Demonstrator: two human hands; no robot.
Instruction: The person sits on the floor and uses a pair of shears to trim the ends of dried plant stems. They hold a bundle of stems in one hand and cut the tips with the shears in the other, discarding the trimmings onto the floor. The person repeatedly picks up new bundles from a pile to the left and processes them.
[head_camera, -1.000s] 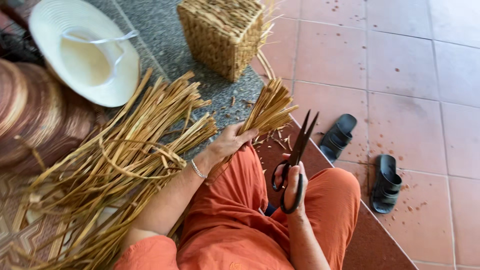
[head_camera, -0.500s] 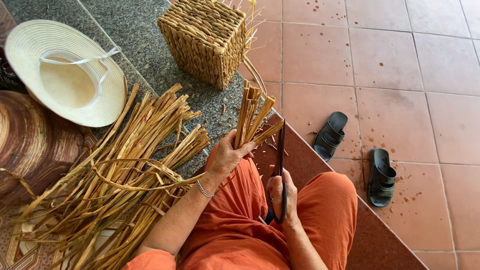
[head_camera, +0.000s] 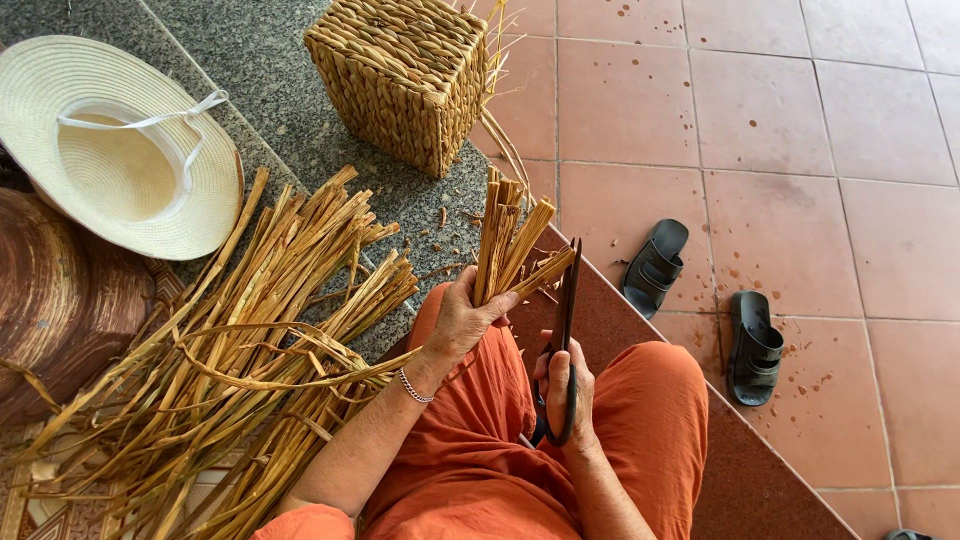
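Raised since before, left hand (head_camera: 465, 322) fingers pinch dry straw-coloured reed bundle (head_camera: 508, 240) beside right hand's (head_camera: 566, 385) black closed shears (head_camera: 565, 330), which could nick skin.

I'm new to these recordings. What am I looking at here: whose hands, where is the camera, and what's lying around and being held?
There is no machine here: a seated person in orange trousers works with bare hands, filmed by a camera on their own head looking down. The left hand grips a small bundle of dried straw stalks, ends pointing up. The right hand holds large dark scissors, blades closed and upright beside the bundle. On the grey stone step to the left lie a big pile of straw, a woven basket and an upturned straw hat. A pair of black sandals sits on the red floor tiles.
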